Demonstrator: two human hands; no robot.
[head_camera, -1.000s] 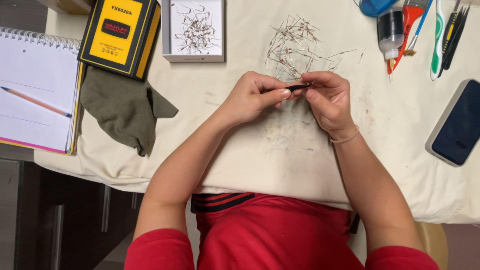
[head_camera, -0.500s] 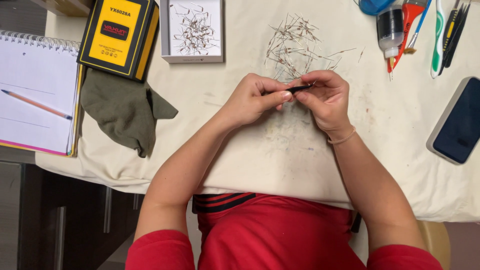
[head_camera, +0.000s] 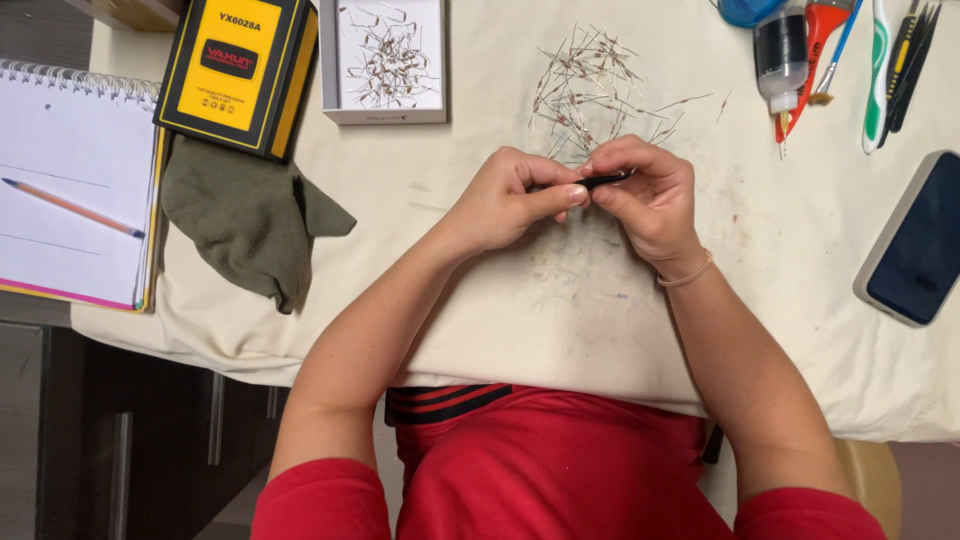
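Two hands (head_camera: 590, 195) around black tool (head_camera: 606, 181)

Fingers (head_camera: 560, 195) hide most of the black tool (head_camera: 607, 180).

Counter (head_camera: 560, 300) covered with cream cloth, stained near middle. Directly on it: spiral notebook (head_camera: 70, 200) far left with pencil (head_camera: 72, 208) across page; yellow-black box (head_camera: 238, 72) top left, partly over notebook edge; olive rag (head_camera: 250, 225) just below box; shallow white tray (head_camera: 385, 60) with small wire parts; loose pile of thin wire-legged parts (head_camera: 590, 90) top centre; glue bottle (head_camera: 778, 55), red-handled tool (head_camera: 815, 45), green toothbrush (head_camera: 878, 70), black tweezers (head_camera: 912, 60) top right; dark blue phone (head_camera: 915, 245) at right edge.
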